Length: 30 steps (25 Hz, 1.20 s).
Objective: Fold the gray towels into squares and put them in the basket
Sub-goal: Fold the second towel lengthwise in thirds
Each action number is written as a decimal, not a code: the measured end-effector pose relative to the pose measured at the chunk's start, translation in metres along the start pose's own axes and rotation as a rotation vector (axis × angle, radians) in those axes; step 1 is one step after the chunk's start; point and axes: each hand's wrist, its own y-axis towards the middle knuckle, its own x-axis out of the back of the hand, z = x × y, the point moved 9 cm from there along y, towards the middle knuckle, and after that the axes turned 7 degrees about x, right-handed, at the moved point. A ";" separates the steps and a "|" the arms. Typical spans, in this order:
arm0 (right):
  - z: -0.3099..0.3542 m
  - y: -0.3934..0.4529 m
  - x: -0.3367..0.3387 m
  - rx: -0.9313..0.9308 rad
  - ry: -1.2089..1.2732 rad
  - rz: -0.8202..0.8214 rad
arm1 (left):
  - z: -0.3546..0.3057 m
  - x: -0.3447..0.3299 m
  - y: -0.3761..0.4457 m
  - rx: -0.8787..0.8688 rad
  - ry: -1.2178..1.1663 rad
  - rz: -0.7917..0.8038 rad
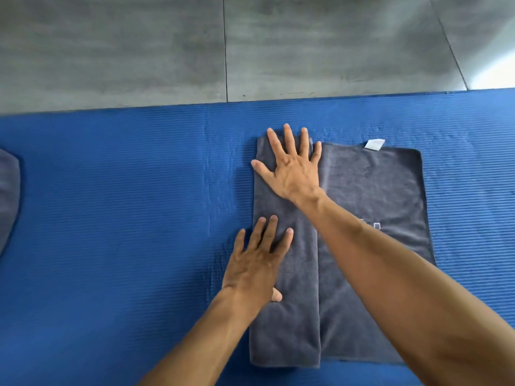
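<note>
From the head view, a gray towel (pixel 362 246) lies on a blue mat (pixel 111 218), its left part folded over into a long strip. The right hand (pixel 289 165) presses flat with spread fingers on the strip's far end, and the left hand (pixel 256 263) lies flat on its near part. At the left edge sits what may be another gray cloth (pixel 8 196), mostly cut off.

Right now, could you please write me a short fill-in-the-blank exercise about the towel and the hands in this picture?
1. The gray towel lies on a ____ mat.
2. Both hands press the folded strip with ____ fingers: left hand, right hand.
3. The white tag sits at the towel's ____ edge.

Missing words: blue; straight; far
</note>
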 end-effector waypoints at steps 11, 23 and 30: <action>0.006 -0.071 0.028 0.052 0.242 -0.272 | 0.000 0.004 -0.003 0.005 -0.062 -0.019; 0.060 -0.279 -0.019 0.095 0.084 -0.237 | 0.026 -0.030 -0.070 0.485 -0.757 -0.223; 0.072 -0.258 -0.019 -0.097 0.386 0.076 | 0.050 -0.051 -0.076 0.590 -1.281 -0.080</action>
